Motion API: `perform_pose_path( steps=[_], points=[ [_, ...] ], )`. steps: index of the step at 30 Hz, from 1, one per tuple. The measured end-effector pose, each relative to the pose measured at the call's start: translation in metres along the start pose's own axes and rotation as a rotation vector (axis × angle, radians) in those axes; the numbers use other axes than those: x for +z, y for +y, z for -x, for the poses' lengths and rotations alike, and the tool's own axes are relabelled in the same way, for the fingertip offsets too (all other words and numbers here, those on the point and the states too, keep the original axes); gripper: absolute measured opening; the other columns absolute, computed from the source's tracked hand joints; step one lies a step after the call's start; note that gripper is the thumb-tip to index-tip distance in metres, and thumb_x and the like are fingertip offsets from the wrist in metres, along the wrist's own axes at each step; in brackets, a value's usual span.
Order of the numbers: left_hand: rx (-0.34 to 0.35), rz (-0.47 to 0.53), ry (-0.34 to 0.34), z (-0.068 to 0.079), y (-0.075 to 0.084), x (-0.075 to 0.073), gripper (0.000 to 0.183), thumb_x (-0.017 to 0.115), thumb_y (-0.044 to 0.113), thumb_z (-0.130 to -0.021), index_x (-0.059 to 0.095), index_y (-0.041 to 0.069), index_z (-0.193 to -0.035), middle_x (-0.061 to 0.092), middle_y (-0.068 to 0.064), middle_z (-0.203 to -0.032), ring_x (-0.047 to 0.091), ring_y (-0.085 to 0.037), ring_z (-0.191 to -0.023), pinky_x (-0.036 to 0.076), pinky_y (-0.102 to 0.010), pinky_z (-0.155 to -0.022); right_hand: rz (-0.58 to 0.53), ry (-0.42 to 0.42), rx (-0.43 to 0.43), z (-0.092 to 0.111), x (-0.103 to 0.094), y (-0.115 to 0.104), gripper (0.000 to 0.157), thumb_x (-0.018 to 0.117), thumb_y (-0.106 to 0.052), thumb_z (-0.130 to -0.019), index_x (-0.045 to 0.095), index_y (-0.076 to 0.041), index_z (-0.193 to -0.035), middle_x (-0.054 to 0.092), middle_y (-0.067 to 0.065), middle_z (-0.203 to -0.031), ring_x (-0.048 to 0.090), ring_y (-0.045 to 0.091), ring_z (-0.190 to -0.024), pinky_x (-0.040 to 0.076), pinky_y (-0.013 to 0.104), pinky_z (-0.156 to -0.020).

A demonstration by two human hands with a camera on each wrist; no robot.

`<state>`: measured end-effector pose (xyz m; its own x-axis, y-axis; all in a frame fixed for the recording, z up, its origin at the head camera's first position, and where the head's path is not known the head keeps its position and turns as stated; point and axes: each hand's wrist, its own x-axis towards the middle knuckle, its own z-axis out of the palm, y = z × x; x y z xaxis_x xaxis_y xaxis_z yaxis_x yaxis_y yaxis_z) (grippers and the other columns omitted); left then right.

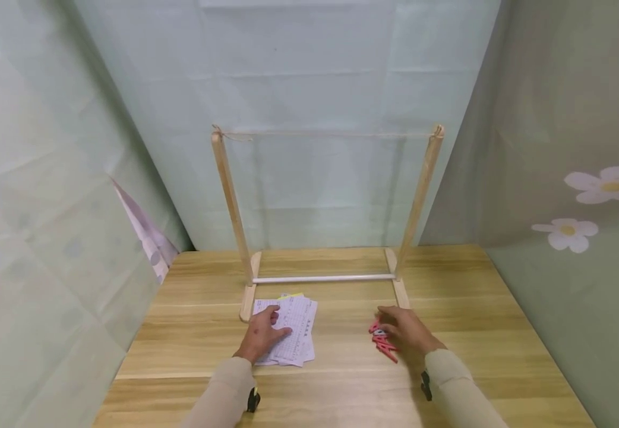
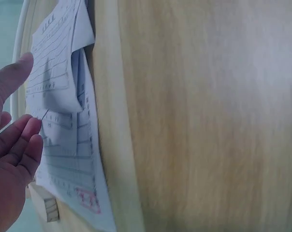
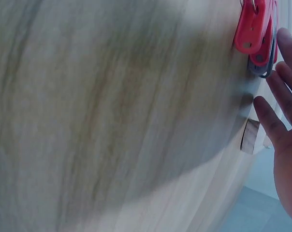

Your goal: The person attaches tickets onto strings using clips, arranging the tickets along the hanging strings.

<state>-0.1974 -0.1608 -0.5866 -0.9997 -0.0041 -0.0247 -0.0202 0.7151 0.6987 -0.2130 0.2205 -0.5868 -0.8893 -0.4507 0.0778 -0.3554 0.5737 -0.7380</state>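
A loose stack of printed paper slips (image 1: 301,324) lies on the table, with a yellow edge peeking out at the top. My left hand (image 1: 262,334) hovers over its left side, thumb and fingers apart, holding nothing. The left wrist view shows the fingers loosely bent beside the slips (image 2: 68,140). A small pile of clothespins (image 1: 384,346), mostly red with a pale one, lies to the right. Over its right edge is my right hand (image 1: 410,329), fingers spread. In the right wrist view the fingertips are close to the red clothespins (image 3: 252,29); whether they touch is unclear.
Behind both hands stands a wooden frame with a left post (image 1: 230,205), a right post (image 1: 419,205) and a string (image 1: 331,133) tied between their tops. A white bar (image 1: 322,278) joins the feet low down. Cloth curtains (image 1: 309,190) surround the wooden table (image 1: 341,392).
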Motion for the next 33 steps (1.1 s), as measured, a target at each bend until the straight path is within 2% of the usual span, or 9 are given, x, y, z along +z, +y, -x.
perform_pose_path(
  steps=[7, 12, 17, 21, 26, 33],
  points=[
    [0.046, 0.004, 0.039, 0.002, 0.0, 0.009, 0.061, 0.091, 0.007, -0.07, 0.061, -0.006, -0.121, 0.064, -0.01, -0.097, 0.061, -0.024, -0.089, 0.053, -0.042, -0.08, 0.018, -0.033, 0.043, -0.001, 0.004, -0.001, 0.038, 0.067, 0.001, -0.092, 0.06, 0.007, -0.129, 0.069, 0.014, -0.114, 0.065, 0.03, -0.105, 0.055, 0.039, -0.088],
    [0.076, -0.006, 0.045, 0.002, 0.005, 0.01, 0.06, 0.09, 0.002, -0.068, 0.06, -0.006, -0.119, 0.061, -0.009, -0.093, 0.06, -0.023, -0.085, 0.053, -0.041, -0.076, 0.115, 0.011, 0.026, 0.0, 0.005, 0.001, 0.031, 0.07, -0.002, -0.091, 0.066, 0.005, -0.12, 0.07, 0.011, -0.106, 0.066, 0.029, -0.099, 0.053, 0.047, -0.089],
    [0.027, 0.006, 0.036, -0.001, 0.009, 0.011, 0.059, 0.089, -0.002, -0.067, 0.061, -0.005, -0.119, 0.059, -0.008, -0.09, 0.057, -0.02, -0.081, 0.051, -0.039, -0.073, 0.129, 0.047, 0.014, 0.002, 0.004, 0.003, 0.031, 0.072, -0.001, -0.088, 0.067, 0.007, -0.117, 0.07, 0.012, -0.104, 0.065, 0.032, -0.1, 0.051, 0.051, -0.091],
    [-0.014, 0.01, 0.04, -0.003, 0.011, 0.011, 0.06, 0.089, -0.003, -0.068, 0.06, -0.004, -0.121, 0.06, -0.009, -0.092, 0.058, -0.023, -0.084, 0.051, -0.041, -0.076, 0.136, 0.082, 0.017, 0.003, 0.005, 0.003, 0.031, 0.074, 0.0, -0.087, 0.067, 0.007, -0.116, 0.07, 0.01, -0.102, 0.065, 0.031, -0.098, 0.052, 0.051, -0.09],
    [-0.03, -0.012, 0.054, -0.005, 0.013, 0.012, 0.06, 0.088, -0.002, -0.068, 0.061, -0.004, -0.12, 0.062, -0.013, -0.097, 0.059, -0.027, -0.09, 0.051, -0.045, -0.083, 0.148, 0.125, 0.051, 0.004, 0.005, 0.002, 0.029, 0.075, 0.0, -0.086, 0.069, 0.005, -0.113, 0.071, 0.009, -0.1, 0.066, 0.03, -0.097, 0.052, 0.05, -0.089],
    [-0.04, 0.005, 0.047, -0.005, 0.016, 0.012, 0.058, 0.087, -0.005, -0.068, 0.06, -0.003, -0.12, 0.062, -0.012, -0.096, 0.059, -0.026, -0.087, 0.052, -0.044, -0.08, 0.169, 0.168, 0.122, 0.005, 0.006, 0.002, 0.029, 0.077, -0.005, -0.087, 0.07, 0.004, -0.113, 0.07, 0.009, -0.1, 0.065, 0.028, -0.095, 0.052, 0.049, -0.089]
  ],
)
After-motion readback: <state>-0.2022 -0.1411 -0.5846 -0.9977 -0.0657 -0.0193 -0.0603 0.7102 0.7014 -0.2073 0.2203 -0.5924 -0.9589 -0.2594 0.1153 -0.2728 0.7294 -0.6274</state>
